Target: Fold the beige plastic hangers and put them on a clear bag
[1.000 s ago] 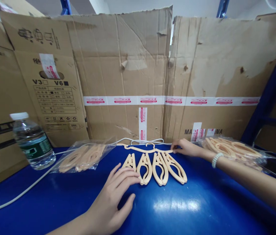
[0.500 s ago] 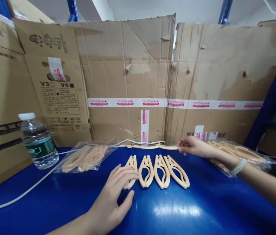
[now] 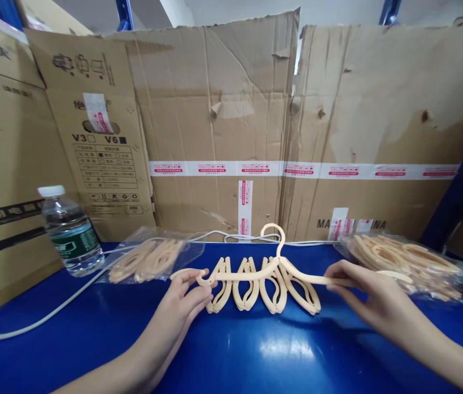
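A cream-coloured clothes hanger (image 3: 239, 276), unfolded with its hook pointing up, spans the space between my two hands. My left hand (image 3: 180, 303) pinches its left arm near the end, by a small curled notch. On the other side, my right hand (image 3: 369, 293) is closed around the right arm, whose tip sticks out past the fingers. Behind and below the held hanger, several folded hangers (image 3: 314, 303) of the same colour lie in a row on the blue table (image 3: 231, 355); its arms partly cover them.
Clear plastic bags of folded hangers lie at left (image 3: 160, 260) and right (image 3: 404, 257). A water bottle (image 3: 73, 235) stands at the left by a white cable (image 3: 30, 332), which runs along the back. Cardboard sheets (image 3: 198, 208) wall off the rear.
The hanger lying at the back edge has been lifted and brought forward, held in both hands. My left hand has left the folded row; my right hand has come nearer.
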`<state>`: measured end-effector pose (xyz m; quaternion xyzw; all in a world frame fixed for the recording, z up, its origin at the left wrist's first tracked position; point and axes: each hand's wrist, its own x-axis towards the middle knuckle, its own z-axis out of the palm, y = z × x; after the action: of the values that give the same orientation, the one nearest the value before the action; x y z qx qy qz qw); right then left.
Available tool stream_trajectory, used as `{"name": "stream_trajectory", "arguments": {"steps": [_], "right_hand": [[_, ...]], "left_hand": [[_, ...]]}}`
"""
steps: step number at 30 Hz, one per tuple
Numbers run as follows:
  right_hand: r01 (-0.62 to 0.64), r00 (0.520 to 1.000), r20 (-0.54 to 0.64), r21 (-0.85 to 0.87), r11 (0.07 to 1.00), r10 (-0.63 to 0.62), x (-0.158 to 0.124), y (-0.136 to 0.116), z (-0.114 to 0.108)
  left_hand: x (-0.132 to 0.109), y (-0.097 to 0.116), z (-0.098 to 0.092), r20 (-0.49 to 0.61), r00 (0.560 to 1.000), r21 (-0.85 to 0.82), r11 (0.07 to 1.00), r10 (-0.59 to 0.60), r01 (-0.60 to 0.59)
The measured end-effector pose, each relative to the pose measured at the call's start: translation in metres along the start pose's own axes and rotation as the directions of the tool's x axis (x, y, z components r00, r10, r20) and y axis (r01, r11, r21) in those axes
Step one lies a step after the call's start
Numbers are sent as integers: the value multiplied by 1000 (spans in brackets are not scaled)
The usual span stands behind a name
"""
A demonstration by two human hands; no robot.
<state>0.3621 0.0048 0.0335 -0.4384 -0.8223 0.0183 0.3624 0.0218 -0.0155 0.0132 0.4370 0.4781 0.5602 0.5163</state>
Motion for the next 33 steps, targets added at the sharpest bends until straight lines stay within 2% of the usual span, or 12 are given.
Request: {"name": "stream_trajectory", "arguments": {"steps": [3,8,11,13,18,22,26,30,33], "right_hand": [[50,997,-58,-13,999,-50,-5,-1,10],[90,990,-107,-39,995,-94,-11,-1,15],[89,989,-113,-37,995,-92,-15,-4,16],[103,987,-117,-36,994,-106,-17,-9,17],[186,981,-58,1,983,-185,-21,-24,19],[224,974,16,33,974,-224,-25,-31,20],[210,975,60,51,976,-213,-30,-26,23],[212,967,134,44,976,-216,-33,-18,28],[277,950,155,-11,961,-272,-32,-14,28]], "left_hand": [[-6,3,2,-40,999,-42,999,21,-23],[-10,1,7,-48,991,48,991,123,-121],[-11,-4,11,-11,972,70,970,234,-233],[-15,-6,12,55,961,122,953,273,-278],[-26,-3,15,322,926,378,870,198,-318],[-32,1,19,440,897,466,845,35,-262],[-34,0,22,417,909,467,858,0,-214],[-30,-2,20,292,956,481,861,20,-165],[-25,-4,18,201,979,449,887,11,-102]]}}
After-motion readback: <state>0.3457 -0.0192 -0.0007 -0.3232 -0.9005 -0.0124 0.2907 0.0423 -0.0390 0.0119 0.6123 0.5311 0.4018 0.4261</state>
